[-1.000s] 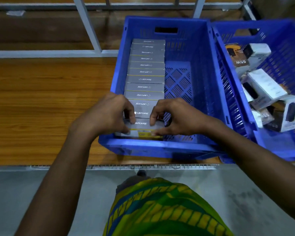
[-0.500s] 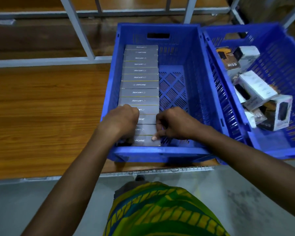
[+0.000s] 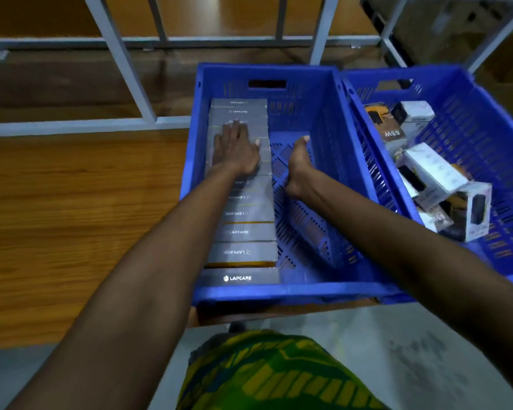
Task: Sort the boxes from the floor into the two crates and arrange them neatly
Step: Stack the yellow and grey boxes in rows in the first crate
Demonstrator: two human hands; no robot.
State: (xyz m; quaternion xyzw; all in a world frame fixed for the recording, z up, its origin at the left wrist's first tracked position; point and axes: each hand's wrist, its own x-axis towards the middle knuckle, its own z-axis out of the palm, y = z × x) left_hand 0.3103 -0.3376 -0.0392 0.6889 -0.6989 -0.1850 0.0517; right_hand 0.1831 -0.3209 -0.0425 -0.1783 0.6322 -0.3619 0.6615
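Note:
A blue crate stands on the wooden shelf and holds a row of several grey Lapcare boxes along its left wall. My left hand lies flat, fingers apart, on top of the middle of that row. My right hand stands edge-on against the right side of the row, fingers straight, holding nothing. The right half of this crate's perforated floor is bare. A second blue crate to the right holds several white and black charger boxes lying loosely at mixed angles.
The crates rest on a brown wooden shelf with bare room to their left. Grey metal rack uprights rise behind. Below the shelf edge is a grey floor, and green-yellow patterned clothing shows at the bottom.
Both hands let go of the nearest grey box, which now stands in the row by the crate's front wall. They moved farther along the row, left palm on top, right hand against its side.

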